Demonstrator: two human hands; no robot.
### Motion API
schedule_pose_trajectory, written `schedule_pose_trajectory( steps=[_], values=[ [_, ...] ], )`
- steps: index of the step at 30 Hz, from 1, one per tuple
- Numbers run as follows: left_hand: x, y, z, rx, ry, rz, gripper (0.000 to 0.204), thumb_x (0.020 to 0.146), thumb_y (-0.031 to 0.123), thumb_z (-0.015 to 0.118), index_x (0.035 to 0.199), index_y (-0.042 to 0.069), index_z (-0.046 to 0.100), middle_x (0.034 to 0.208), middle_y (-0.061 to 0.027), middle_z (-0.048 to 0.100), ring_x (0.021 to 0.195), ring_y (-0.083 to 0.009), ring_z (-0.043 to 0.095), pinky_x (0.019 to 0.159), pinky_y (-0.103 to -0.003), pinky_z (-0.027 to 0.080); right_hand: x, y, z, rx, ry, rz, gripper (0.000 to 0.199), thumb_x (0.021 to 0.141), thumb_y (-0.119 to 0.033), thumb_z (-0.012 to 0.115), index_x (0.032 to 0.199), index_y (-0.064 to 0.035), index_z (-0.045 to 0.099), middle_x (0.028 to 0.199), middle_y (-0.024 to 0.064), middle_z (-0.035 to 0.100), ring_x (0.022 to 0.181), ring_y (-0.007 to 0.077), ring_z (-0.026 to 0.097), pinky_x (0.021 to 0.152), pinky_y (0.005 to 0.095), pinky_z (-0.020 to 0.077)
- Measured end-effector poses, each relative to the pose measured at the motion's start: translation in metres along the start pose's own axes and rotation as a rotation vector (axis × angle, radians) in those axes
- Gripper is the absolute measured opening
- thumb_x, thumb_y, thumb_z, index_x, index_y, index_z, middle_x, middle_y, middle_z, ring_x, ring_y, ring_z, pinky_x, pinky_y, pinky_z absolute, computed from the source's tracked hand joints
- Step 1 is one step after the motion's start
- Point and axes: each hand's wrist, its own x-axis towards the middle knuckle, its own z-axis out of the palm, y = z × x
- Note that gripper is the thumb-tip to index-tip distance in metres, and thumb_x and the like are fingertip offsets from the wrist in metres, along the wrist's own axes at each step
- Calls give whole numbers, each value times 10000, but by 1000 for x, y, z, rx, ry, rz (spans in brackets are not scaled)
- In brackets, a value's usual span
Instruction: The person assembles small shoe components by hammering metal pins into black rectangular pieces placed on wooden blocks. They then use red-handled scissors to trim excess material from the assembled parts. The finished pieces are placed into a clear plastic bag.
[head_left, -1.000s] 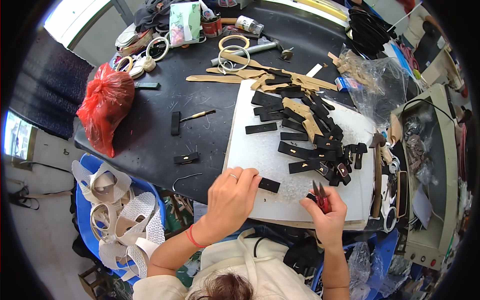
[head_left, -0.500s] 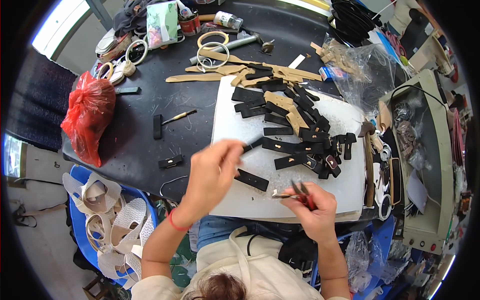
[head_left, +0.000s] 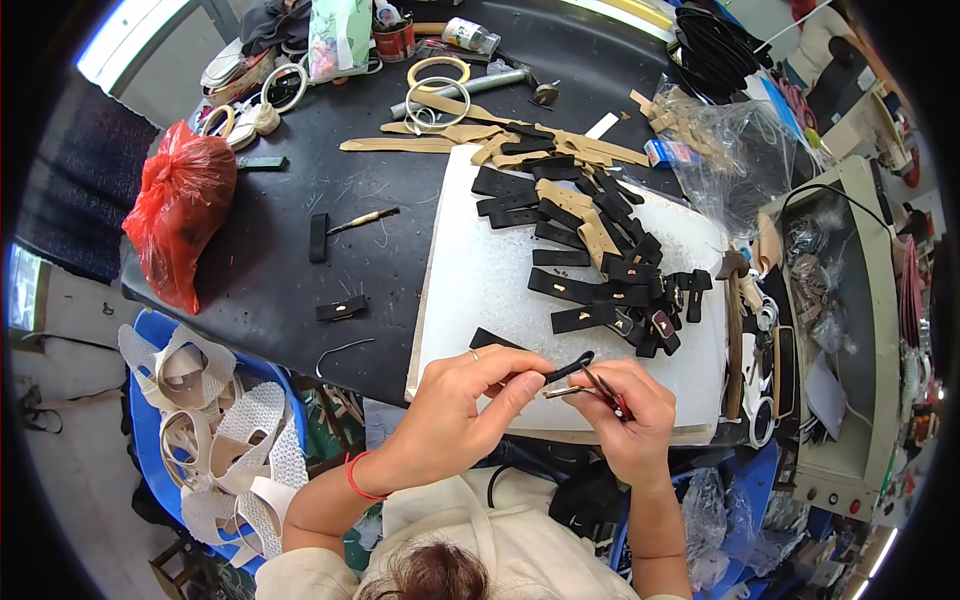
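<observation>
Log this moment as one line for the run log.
left hand: pinching black strap | right hand: holding pliers at strap | over white board | strap pile beyond

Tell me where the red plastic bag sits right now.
In the head view, the red plastic bag lies at the left edge of the dark table, far from both hands, above the blue bin of white straps.

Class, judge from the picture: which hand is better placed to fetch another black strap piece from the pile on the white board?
Probably the left hand: it only pinches the black strap, while the right hand grips red-handled pliers.
</observation>
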Motion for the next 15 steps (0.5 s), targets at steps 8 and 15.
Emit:
schedule_pose_trajectory(
  steps=[8,15],
  values=[
    [1,-5,2,3,-45,100,261,859,112,691,1076,-24,642,932,-126,681,815,-185,659,739,-283,524,0,8,-2,365,25,353,352,741,4,777,1061,-20,633,837,8,624,604,32,488,519,165,377],
    [-2,-21,16,-388,-3,-102,294,876,88,679,1140,-29,621,1040,-111,671,932,-124,632,798,-267,522,9,6,-5,763,-77,725,373,780,-88,784,1099,-37,600,707,-60,552,516,-14,377,443,175,240]
  ],
)
